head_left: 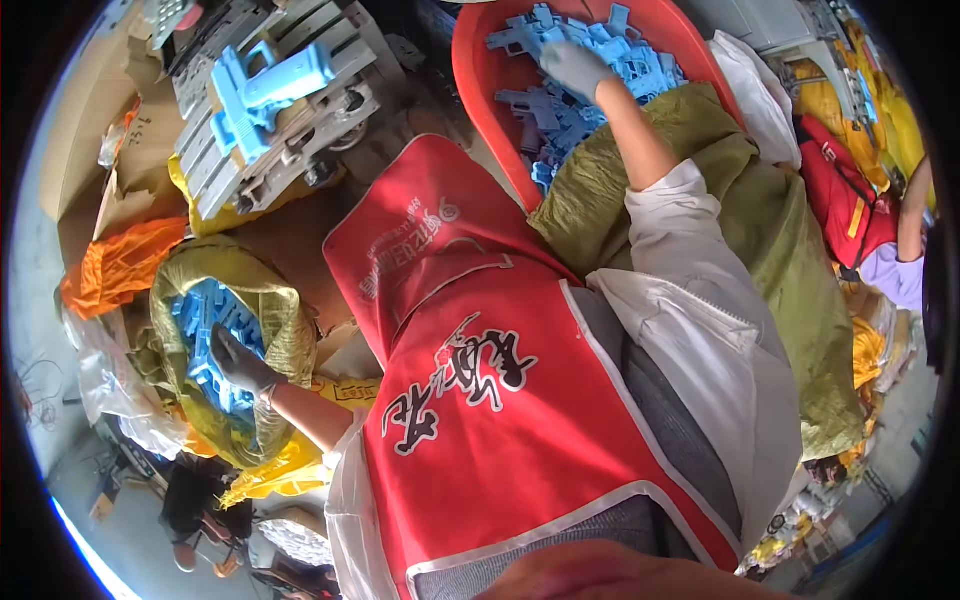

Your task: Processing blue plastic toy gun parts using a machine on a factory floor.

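Observation:
My left hand [243, 360], in a dark grey glove, reaches into an olive woven sack [285, 300] on the left. Its fingers look apart over the blue plastic toy pistols [205, 310] inside. My right hand [577, 70], in a light grey glove, is in a red tub [478, 100] heaped with similar toy pistols [650, 65]. Its fingertips close on the end of one blue toy pistol [517, 38] near the tub's left side; the fingers are partly hidden from above. Another, larger-looking blue toy pistol [262, 92] lies on a grey slatted fixture [335, 50] at the upper left.
A red apron [470, 420] covers my lap. An olive woven cloth [790, 330] drapes over the tub's near edge and down my right side. Cardboard [90, 130] and an orange bag [125, 265] stand at the left. Another person's arm [912, 215] shows at the far right.

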Demonstrator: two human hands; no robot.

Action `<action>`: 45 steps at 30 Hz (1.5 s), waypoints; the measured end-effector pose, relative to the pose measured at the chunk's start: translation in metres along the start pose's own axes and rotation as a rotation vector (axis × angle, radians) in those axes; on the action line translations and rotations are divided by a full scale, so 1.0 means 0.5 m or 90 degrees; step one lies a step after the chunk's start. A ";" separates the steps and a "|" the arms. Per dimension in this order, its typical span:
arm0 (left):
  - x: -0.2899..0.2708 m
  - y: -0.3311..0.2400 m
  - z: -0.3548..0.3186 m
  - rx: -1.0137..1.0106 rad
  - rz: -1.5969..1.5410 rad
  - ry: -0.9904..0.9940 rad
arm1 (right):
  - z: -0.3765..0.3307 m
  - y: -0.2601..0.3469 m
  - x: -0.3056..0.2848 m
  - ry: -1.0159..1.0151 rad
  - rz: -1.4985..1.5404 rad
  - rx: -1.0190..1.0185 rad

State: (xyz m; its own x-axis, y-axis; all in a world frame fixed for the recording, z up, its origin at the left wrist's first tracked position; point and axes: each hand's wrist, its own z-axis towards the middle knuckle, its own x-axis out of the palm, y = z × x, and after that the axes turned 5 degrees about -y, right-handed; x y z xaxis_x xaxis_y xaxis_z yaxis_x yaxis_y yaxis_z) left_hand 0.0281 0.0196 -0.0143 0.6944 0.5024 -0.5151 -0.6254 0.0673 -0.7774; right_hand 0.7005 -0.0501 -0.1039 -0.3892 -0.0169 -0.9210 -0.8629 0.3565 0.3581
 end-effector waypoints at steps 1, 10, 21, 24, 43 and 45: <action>0.005 0.004 -0.006 -0.017 -0.025 0.012 | -0.037 -0.026 0.062 -0.063 0.030 -0.020; 0.064 -0.092 -0.026 -0.001 0.003 0.102 | -0.092 -0.008 0.226 -0.063 0.000 0.168; 0.078 -0.101 -0.036 0.067 -0.016 0.140 | -0.120 -0.170 0.196 -0.100 0.034 0.254; 0.080 -0.146 -0.032 0.106 -0.008 0.126 | -0.139 -0.123 0.124 -0.216 0.149 0.209; 0.212 -0.440 0.085 0.366 -0.107 0.339 | -0.226 0.182 -0.068 -0.306 0.984 0.109; 0.236 -0.451 0.098 0.455 -0.086 0.317 | -0.233 0.202 -0.083 -0.285 1.046 0.085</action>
State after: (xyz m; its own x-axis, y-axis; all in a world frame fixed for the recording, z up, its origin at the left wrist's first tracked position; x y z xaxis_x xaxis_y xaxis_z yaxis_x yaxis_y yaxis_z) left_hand 0.2338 0.1059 0.1177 0.7484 0.0277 -0.6626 -0.4837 0.7064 -0.5168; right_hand 0.5918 -0.1222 -0.0117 -0.6397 0.6563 0.4000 0.3636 -0.2001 0.9098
